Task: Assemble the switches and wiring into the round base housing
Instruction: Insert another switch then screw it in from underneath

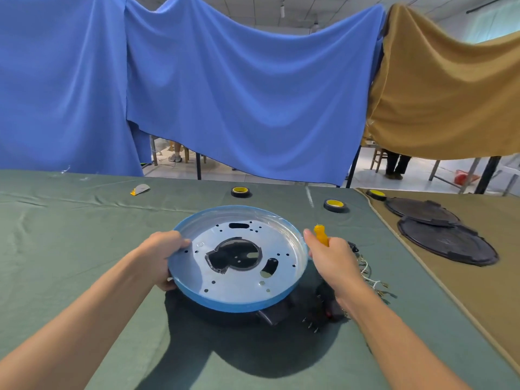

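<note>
The round base housing (239, 296), a shallow metal pan with a blue-filmed rim and several cut-outs and holes, is held tilted above the green table. My left hand (161, 254) grips its left rim, thumb inside. My right hand (329, 257) is at the right rim and holds a yellow-handled tool (320, 235), its handle sticking up. Under and right of the pan lie black switches (323, 308) with metal pins and a bundle of white and black wiring (368, 274).
Three black tape rolls with yellow cores lie behind: centre (241, 191), right (334, 205), far right (376, 194). Two dark round covers (447, 240) lie on the tan cloth at right. A small grey and yellow scraper (139, 189) sits far left. Blue and tan drapes hang behind.
</note>
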`<state>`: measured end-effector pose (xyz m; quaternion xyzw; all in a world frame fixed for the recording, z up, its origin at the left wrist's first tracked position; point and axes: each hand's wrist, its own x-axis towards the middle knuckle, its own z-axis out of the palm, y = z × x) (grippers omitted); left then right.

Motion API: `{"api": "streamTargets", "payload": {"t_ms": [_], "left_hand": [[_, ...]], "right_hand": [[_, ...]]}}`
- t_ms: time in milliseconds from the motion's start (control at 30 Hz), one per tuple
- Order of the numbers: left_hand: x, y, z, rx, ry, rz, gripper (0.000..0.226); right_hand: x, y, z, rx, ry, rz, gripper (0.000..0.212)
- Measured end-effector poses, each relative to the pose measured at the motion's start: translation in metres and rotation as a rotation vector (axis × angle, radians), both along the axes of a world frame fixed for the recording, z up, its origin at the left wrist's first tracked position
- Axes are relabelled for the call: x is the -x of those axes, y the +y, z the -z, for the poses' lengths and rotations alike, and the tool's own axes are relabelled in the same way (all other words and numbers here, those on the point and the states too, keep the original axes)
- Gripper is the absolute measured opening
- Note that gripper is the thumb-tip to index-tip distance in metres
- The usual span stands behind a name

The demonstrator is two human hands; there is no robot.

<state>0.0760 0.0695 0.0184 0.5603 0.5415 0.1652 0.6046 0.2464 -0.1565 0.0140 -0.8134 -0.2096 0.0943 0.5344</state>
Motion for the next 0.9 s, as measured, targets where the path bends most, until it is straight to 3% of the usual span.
{"api": "streamTargets", "payload": {"t_ms": [233,500,600,767,900], "left_hand": [[0.041,0.026,-0.011,-0.023,0.036,0.092,0.031],[0.052,0.033,-0.003,-0.032,0.038,0.107,0.021],[0.052,0.036,-0.003,-0.067,0.056,0.126,0.019],[0.047,0.04,-0.003,-0.086,0.088,0.156,0.019],[0.043,0.042,-0.004,-0.087,0.088,0.169,0.018]], "right_hand": [[-0.023,-0.029,0.005,0.388,-0.297,-0.099,0.047],[-0.001,0.01,0.02,0.763,-0.65,-0.327,0.024],[0.005,0.021,0.023,0.852,-0.757,-0.38,0.027],[0.002,0.026,0.019,0.922,-0.796,-0.413,0.031],[-0.019,0.035,0.003,0.888,-0.655,-0.422,0.022]]}}
